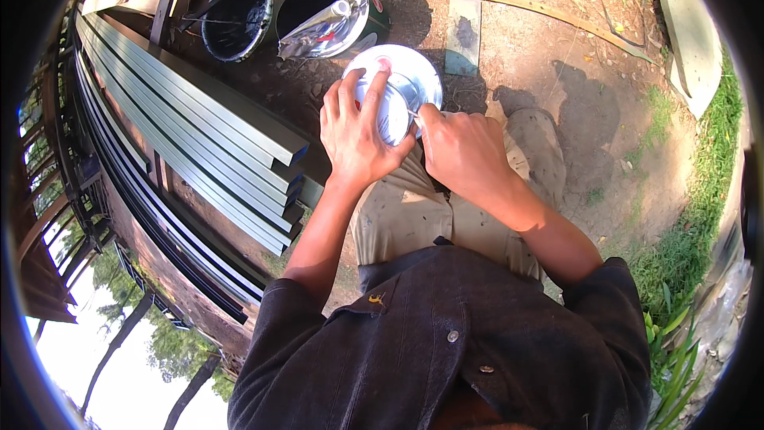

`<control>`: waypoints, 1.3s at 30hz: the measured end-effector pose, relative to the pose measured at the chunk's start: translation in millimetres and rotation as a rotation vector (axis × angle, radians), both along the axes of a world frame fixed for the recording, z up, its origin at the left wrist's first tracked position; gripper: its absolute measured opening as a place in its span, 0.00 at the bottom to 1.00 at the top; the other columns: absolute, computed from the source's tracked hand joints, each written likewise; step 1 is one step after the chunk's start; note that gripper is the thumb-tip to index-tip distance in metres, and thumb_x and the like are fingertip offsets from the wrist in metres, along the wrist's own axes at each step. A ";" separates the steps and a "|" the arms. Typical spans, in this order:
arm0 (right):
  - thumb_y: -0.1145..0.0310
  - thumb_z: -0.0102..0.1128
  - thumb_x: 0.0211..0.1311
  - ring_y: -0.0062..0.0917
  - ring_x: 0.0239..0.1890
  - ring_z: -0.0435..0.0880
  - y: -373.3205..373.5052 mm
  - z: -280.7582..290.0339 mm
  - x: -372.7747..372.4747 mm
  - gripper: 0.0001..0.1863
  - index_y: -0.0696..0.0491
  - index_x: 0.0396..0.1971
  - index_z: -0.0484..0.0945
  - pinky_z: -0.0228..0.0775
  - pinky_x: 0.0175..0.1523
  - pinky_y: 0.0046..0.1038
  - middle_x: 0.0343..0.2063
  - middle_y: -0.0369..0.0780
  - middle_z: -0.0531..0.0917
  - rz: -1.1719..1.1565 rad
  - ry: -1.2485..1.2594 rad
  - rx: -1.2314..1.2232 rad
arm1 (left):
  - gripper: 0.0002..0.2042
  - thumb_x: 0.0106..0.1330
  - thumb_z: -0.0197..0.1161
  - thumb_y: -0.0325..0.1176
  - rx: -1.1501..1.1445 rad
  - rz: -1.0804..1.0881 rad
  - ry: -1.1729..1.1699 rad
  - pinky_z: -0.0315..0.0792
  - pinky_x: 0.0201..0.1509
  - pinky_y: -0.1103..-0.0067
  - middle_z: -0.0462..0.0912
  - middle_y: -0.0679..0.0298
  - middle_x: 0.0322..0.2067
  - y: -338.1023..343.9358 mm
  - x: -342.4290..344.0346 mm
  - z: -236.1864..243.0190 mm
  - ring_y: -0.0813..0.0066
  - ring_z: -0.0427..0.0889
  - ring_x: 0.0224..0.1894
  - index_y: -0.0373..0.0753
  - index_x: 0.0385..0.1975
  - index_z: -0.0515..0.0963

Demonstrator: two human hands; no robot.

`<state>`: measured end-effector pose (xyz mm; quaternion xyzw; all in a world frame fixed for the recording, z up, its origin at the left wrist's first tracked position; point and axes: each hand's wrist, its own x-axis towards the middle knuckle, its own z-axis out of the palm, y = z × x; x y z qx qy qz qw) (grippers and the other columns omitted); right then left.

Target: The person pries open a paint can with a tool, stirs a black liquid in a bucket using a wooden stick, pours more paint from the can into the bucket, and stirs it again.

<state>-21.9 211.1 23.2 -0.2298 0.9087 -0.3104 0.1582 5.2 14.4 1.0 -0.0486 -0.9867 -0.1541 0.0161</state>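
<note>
A round silver can (424, 73) with a red mark on its top and a smaller inner disc sits in front of my legs. My left hand (356, 131) grips over that top with bent, spaced fingers, its thumb near the disc's right edge. My right hand (463, 153) is closed on a slender metal tool (413, 114), held against the disc's right edge. Most of the tool is hidden in the fingers, and the can's lower part is hidden by the hands.
Stacked grey-green metal tubes (191, 111) run along the left. A black bucket (236, 16) and a larger dark container (310, 1) with a silver item on it stand beyond. A yellowish strip (541, 12), board (463, 44) and pale sheet (688, 48) lie on dirt beside grass (692, 215).
</note>
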 end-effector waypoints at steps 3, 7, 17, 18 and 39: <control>0.73 0.63 0.61 0.44 0.23 0.91 -1.7 -0.9 -7.5 0.06 0.60 0.35 0.82 0.80 0.29 0.44 0.20 0.50 0.87 0.046 0.035 0.020 | 0.49 0.44 0.81 0.47 0.029 -0.005 0.013 0.69 0.70 0.50 0.72 0.51 0.66 -0.4 -1.9 -2.5 0.43 0.71 0.68 0.52 0.75 0.73; 0.72 0.64 0.60 0.41 0.25 0.92 -3.3 5.4 -18.6 0.08 0.61 0.35 0.83 0.80 0.29 0.41 0.20 0.48 0.87 0.133 0.119 0.036 | 0.48 0.44 0.81 0.47 0.016 -0.005 0.021 0.70 0.70 0.50 0.71 0.50 0.66 0.0 -1.7 -3.8 0.43 0.71 0.68 0.51 0.73 0.74; 0.74 0.62 0.62 0.43 0.26 0.92 15.7 -7.1 -72.4 0.07 0.63 0.36 0.83 0.80 0.31 0.42 0.21 0.49 0.87 0.521 0.117 -0.126 | 0.45 0.44 0.80 0.48 0.025 -0.015 0.002 0.70 0.69 0.49 0.72 0.49 0.65 -1.6 -4.3 -3.7 0.41 0.72 0.68 0.49 0.69 0.77; 0.75 0.62 0.61 0.44 0.26 0.91 17.9 -12.4 -75.3 0.07 0.62 0.37 0.82 0.80 0.32 0.43 0.22 0.50 0.87 0.532 0.082 -0.164 | 0.44 0.43 0.80 0.48 0.020 -0.022 -0.006 0.71 0.69 0.49 0.72 0.49 0.65 -1.7 -4.2 -4.2 0.41 0.72 0.68 0.49 0.69 0.77; 0.80 0.67 0.55 0.45 0.25 0.87 5.2 -123.3 -48.4 0.12 0.55 0.40 0.82 0.78 0.30 0.41 0.24 0.44 0.86 0.268 -0.068 -0.919 | 0.44 0.45 0.83 0.47 -0.007 -0.077 0.008 0.75 0.64 0.51 0.74 0.47 0.64 -2.7 -12.8 -5.1 0.41 0.74 0.65 0.44 0.67 0.76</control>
